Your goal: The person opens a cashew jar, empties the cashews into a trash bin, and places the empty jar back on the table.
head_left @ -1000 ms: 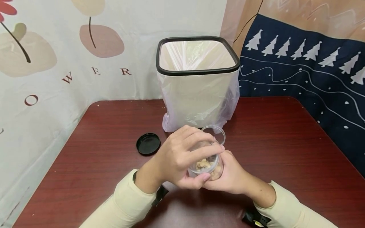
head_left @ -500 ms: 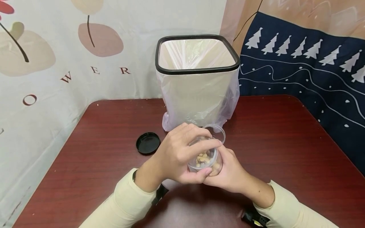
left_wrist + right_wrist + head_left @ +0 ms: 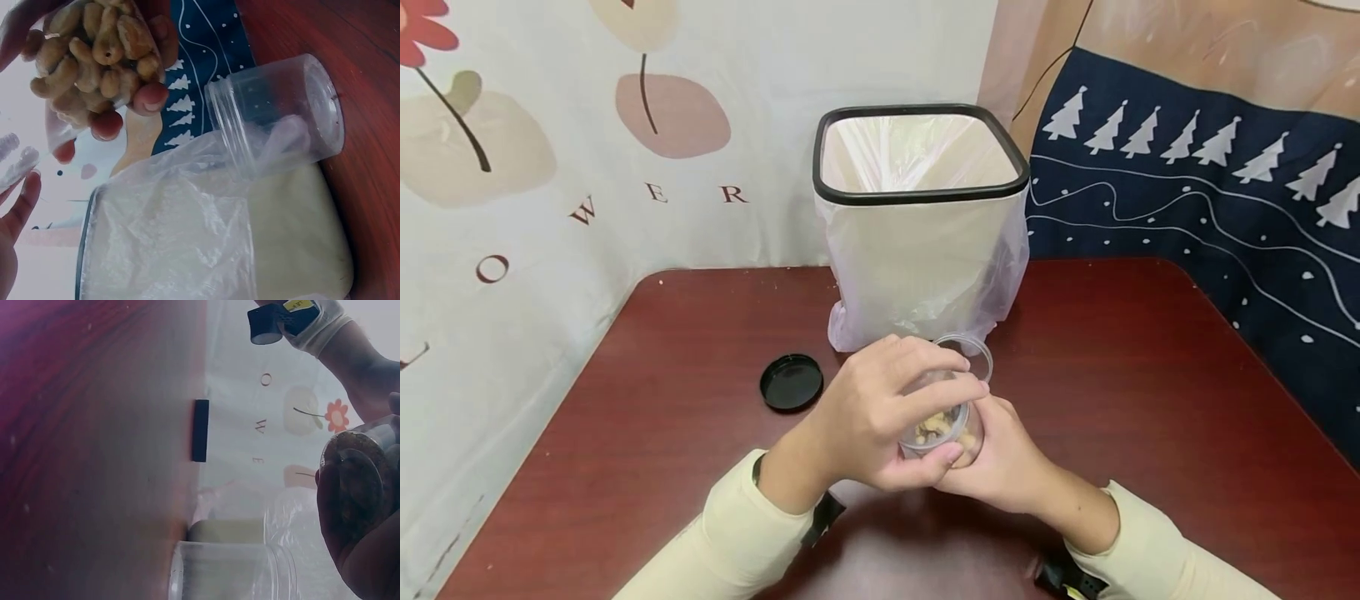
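My right hand (image 3: 1022,458) holds a clear plastic jar (image 3: 967,442) of cashews, its fingers wrapped round the body. Over the jar's mouth reaches my left hand (image 3: 872,417), with the thumb on the near side of the rim and the fingers across the far side. The left wrist view shows the cashews (image 3: 100,56) through the jar wall, with right fingertips along it. Beyond the hands stands a second clear jar (image 3: 275,119), uncapped, partly hidden by them in the head view. A black screw lid (image 3: 792,383) lies on the table to the left.
A bin (image 3: 917,258) with a black rim and a pale plastic bag liner stands at the back of the dark red table (image 3: 1112,350). Printed cloths hang behind it, one white with flowers, one navy (image 3: 1187,200) with white trees.
The head view has tipped slightly, so the scene sits a little lower. Both hands keep much the same hold on the cashew jar; the lid, second jar and bin stay put.
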The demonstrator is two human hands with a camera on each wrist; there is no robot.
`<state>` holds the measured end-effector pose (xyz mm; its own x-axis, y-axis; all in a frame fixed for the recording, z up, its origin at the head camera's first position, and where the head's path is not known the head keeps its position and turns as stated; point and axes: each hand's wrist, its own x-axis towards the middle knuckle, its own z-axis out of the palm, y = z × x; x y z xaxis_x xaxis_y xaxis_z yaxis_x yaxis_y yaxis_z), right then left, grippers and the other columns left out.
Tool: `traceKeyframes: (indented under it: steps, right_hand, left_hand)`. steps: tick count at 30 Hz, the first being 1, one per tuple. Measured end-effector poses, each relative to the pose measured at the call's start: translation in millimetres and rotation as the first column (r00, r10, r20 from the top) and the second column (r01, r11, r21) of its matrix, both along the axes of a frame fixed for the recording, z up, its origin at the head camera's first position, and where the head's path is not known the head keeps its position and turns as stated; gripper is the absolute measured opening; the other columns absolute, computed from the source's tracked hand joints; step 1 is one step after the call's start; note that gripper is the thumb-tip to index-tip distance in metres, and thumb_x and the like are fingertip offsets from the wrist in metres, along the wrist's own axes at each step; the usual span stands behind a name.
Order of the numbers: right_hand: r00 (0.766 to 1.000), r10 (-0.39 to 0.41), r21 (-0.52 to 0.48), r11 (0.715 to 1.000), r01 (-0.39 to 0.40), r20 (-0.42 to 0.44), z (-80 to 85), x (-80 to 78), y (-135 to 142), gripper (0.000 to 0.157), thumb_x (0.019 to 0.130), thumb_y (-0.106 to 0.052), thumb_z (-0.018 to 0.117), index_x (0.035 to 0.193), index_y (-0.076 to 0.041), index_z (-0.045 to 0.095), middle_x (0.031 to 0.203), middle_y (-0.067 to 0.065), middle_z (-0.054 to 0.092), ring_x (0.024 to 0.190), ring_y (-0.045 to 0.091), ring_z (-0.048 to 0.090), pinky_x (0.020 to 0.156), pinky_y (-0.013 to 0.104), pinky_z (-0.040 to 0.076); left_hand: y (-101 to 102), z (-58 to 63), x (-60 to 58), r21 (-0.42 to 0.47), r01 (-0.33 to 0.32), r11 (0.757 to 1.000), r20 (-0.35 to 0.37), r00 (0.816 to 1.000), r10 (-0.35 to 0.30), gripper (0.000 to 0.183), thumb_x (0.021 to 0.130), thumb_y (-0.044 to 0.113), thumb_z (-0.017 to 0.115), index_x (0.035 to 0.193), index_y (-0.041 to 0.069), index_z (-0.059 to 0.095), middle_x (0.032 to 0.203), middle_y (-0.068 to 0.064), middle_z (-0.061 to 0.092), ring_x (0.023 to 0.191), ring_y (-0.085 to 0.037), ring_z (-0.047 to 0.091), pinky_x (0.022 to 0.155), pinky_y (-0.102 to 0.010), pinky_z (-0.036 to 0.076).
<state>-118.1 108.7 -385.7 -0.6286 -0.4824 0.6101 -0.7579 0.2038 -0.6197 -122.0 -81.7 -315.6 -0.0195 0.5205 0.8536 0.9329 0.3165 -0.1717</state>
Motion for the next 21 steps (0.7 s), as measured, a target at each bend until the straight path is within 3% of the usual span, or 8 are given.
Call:
traceKeyframes:
  steps: [4, 14, 21]
  right_hand:
    - [1.000, -0.002, -0.001, 1.000, 0.002, 0.003, -1.9, 1.2, -1.9, 0.069, 0.061, -0.009, 0.085, 0.124, -0.006, 0.057, 0.104, 0.004, 0.070, 0.090, 0.011, 0.066, 0.078, 0.027, 0.055]
    - [0.999, -0.034, -0.011, 0.999, 0.035, 0.032, -2.6, 0.9, -3.7, 0.068, 0.061, -0.004, 0.084, 0.122, -0.008, 0.054, 0.103, 0.004, 0.069, 0.087, 0.017, 0.068, 0.079, 0.024, 0.055]
    - [0.992, -0.087, -0.004, 0.996, 0.088, 0.095, -1.1, 4.5, -4.0, 0.074, 0.063, -0.006, 0.085, 0.129, -0.009, 0.053, 0.104, 0.003, 0.071, 0.088, 0.021, 0.070, 0.081, 0.021, 0.055]
  left_hand:
    - [0.5, -1.0, 2.6, -0.022, -0.030, 0.999, -0.012, 0.999, 0.030, 0.029, 0.088, 0.028, 0.058, 0.106, 0.011, 0.073, 0.103, -0.006, 0.070, 0.093, -0.021, 0.066, 0.079, -0.031, 0.054]
    - [3.5, -4.8, -0.7, 0.023, -0.077, 0.997, -0.010, 0.997, 0.077, 0.025, 0.087, 0.023, 0.054, 0.100, 0.011, 0.072, 0.097, -0.005, 0.068, 0.088, -0.020, 0.066, 0.072, -0.030, 0.052]
    - [7.1, -8.7, 2.0, 0.045, -0.169, 0.985, 0.056, 0.984, 0.167, 0.026, 0.088, 0.024, 0.053, 0.100, 0.012, 0.074, 0.097, -0.004, 0.068, 0.086, -0.018, 0.064, 0.069, -0.028, 0.050]
